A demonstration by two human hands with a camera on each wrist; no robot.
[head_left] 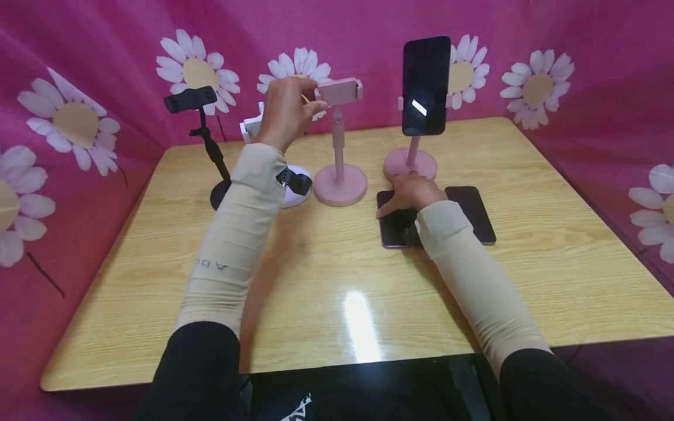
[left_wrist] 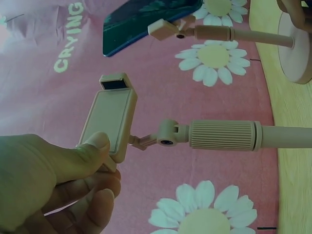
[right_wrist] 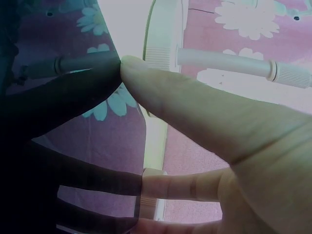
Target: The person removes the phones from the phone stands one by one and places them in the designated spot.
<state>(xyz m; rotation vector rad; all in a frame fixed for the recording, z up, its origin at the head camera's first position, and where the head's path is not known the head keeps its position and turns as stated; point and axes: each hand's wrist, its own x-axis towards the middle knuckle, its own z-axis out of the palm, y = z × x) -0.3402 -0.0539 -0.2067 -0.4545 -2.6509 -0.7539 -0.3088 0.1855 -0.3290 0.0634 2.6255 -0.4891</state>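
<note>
My left hand (head_left: 286, 111) pinches the lower end of the clamp (left_wrist: 108, 117) on a pink phone stand (head_left: 339, 175). Its thumb lies on the clamp's flat face, with the other fingers below and behind it. No phone sits in this clamp. My right hand (head_left: 416, 192) rests on a dark smartphone (head_left: 392, 231) lying screen up on the table. In the right wrist view the thumb and fingertips touch the glossy screen (right_wrist: 29, 161), which mirrors them. A second dark smartphone (head_left: 470, 211) lies just right of it, partly covered by the right wrist.
Behind the right hand, another pink stand (head_left: 414, 155) holds an upright smartphone (head_left: 426, 76). A black phone stand (head_left: 213, 149) stands at the left. A white stand (head_left: 299, 196) is partly hidden by the left arm. A pink flowered cloth (head_left: 363, 47) hangs behind the wooden table (head_left: 316, 292).
</note>
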